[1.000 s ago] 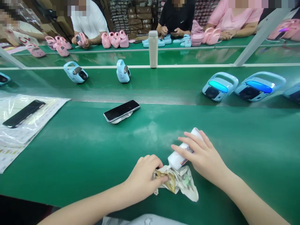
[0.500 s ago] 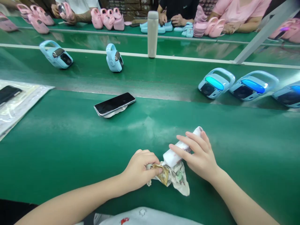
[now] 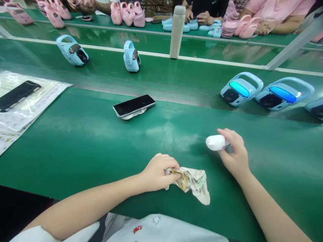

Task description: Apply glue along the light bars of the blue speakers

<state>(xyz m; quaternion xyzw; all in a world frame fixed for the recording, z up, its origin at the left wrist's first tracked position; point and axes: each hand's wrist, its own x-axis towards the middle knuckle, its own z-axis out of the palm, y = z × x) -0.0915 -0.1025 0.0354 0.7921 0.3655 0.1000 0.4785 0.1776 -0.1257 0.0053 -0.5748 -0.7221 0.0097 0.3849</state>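
Note:
A crumpled, stained cloth (image 3: pixel 198 183) lies on the green table, and my left hand (image 3: pixel 161 172) pinches its left end between thumb and fingers. Up and to the right of it, my right hand (image 3: pixel 234 151) grips a white bottle (image 3: pixel 215 143) whose rounded white end points left. The fingers hide the rest of the bottle. Bottle and cloth are apart.
A black phone (image 3: pixel 134 107) rests tilted on a white object. Another phone (image 3: pixel 19 94) lies on plastic-covered sheets (image 3: pixel 32 114) at left. Beyond stand blue speakers (image 3: pixel 75 52), some lit (image 3: pixel 282 94), and a beige flask (image 3: pixel 177 32). Across the table, people's hands are near pink and blue items.
My right hand has moved right and away from the cloth with the bottle, which has turned. My left hand still holds the cloth. The whole view has shifted slightly.

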